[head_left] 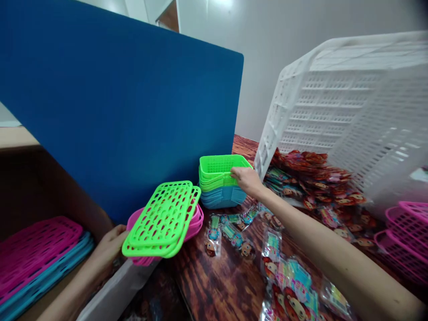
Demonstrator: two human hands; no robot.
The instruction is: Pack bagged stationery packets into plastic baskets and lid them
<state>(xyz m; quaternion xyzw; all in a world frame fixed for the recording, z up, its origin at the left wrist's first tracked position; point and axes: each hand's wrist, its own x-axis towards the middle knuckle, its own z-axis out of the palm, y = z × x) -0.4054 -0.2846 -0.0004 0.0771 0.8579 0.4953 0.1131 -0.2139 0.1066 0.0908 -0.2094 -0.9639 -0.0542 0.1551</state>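
My right hand (247, 179) pinches the front rim of the top light-green basket (217, 165). That basket tops a nested stack of green baskets, with blue baskets (222, 198) beneath. My left hand (115, 240) is closed at the left edge of the green perforated lids (160, 218), its fingertips partly hidden. Two lids show, overlapping and slightly askew, over pink baskets (195, 225). On the wood-patterned table (214, 281), between my arms, lie several small clear packets (236, 236) with printed cartoon figures.
A large white perforated crate (321, 93), tipped on its side, spills packets (314, 178) at right. Pink baskets (408, 232) stand at the right edge. A blue panel (133, 102) rises behind the stacks. Pink lids (36, 249) lie on blue lids (67, 267) at lower left.
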